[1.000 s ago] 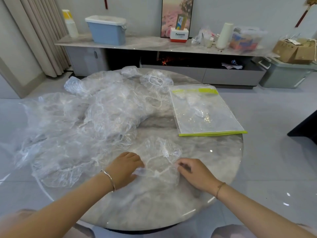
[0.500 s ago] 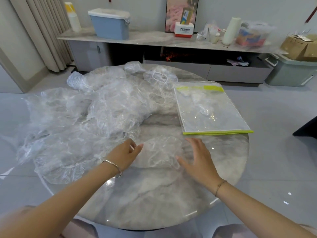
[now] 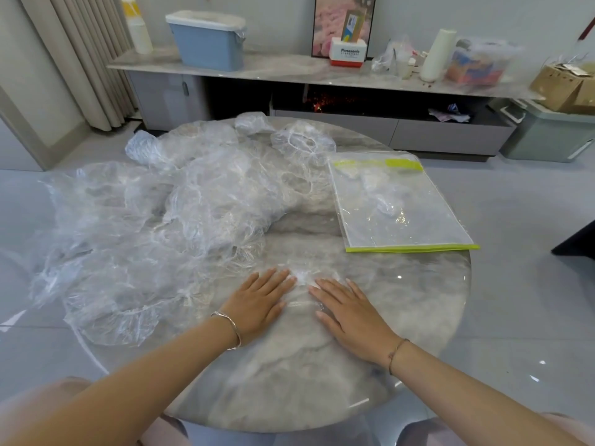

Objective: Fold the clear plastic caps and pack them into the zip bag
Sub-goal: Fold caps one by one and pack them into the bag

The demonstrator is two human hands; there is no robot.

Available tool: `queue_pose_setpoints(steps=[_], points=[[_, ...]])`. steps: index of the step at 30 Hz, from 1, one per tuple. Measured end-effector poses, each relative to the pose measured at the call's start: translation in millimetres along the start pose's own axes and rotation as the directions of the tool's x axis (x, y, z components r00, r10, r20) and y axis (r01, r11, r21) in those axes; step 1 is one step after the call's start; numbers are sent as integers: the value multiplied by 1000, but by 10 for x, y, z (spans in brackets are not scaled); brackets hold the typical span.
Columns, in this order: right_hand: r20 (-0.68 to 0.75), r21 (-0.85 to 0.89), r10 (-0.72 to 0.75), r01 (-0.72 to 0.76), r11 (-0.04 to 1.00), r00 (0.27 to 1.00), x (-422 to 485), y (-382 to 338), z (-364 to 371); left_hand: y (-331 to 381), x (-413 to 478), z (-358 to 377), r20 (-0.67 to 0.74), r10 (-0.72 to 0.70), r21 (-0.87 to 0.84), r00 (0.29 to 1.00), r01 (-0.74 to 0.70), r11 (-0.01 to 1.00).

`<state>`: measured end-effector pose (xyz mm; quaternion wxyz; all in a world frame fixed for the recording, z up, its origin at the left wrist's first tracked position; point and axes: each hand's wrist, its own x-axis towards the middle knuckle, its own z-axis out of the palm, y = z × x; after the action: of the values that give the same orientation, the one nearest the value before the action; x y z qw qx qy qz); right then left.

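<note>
Head view: one cap [image 3: 302, 280] is pressed flat on the round worktop [image 3: 289, 387] by the left hand [image 3: 260, 300] and the right hand [image 3: 351, 313], both laid palm-down with fingers straight, fingertips near each other. The pile [image 3: 161, 226] is spilled past the left rim. The zip bag [image 3: 396, 204] is laid far right, its near corner at the rim. Bare marble is left between the hands and the near edge.

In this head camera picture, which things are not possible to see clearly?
Head view: the cap under the left hand and right hand; hands cover its folds.
Head view: how many caps are in the pile; they overlap and are transparent.
Head view: whether the zip bag is open; its seal is too small.
Head view: the cardboard box; cut off by the right edge.
</note>
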<state>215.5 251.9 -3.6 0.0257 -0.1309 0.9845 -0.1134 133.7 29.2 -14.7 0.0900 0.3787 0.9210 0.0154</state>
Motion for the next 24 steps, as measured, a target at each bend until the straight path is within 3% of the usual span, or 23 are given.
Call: queue_pose_setpoints(steps=[4, 6, 9, 11, 12, 15, 17, 21, 24], points=[[-204, -86, -59, 43, 995, 977, 35, -40, -13, 67, -1, -136, -125, 60, -71, 990, -69, 995], [-272, -129, -153, 122, 984, 950, 62, -47, -13, 157, -10, -274, -125, -12, -123, 992, -3, 992], [-228, -210, -282, 236, 949, 932, 61, -38, -7, 235, -44, -454, -54, -173, -271, 983, 153, 950], [-187, -242, -287, 239, 940, 939, 38, 23, -13, 249, -101, -495, 73, -195, -525, 978, 204, 827], [-181, -223, -259, 217, 950, 949, 15, 54, -33, 263, -127, -517, 98, -177, -573, 979, 201, 794], [-172, -75, -211, 200, 977, 962, -80, 119, -153, 264, -123, -526, -171, -142, -367, 975, 71, 928], [-126, -13, -247, 247, 969, 961, -161, 103, -188, 255, -99, -455, -299, -41, -321, 953, -61, 945], [44, -70, -289, 291, 954, 956, -251, 66, -112, 197, -43, -230, -161, 186, -147, 969, -210, 967], [-34, -170, -295, 285, 943, 955, -227, 43, -66, 194, -40, -132, 6, 159, -88, 987, -158, 984]])
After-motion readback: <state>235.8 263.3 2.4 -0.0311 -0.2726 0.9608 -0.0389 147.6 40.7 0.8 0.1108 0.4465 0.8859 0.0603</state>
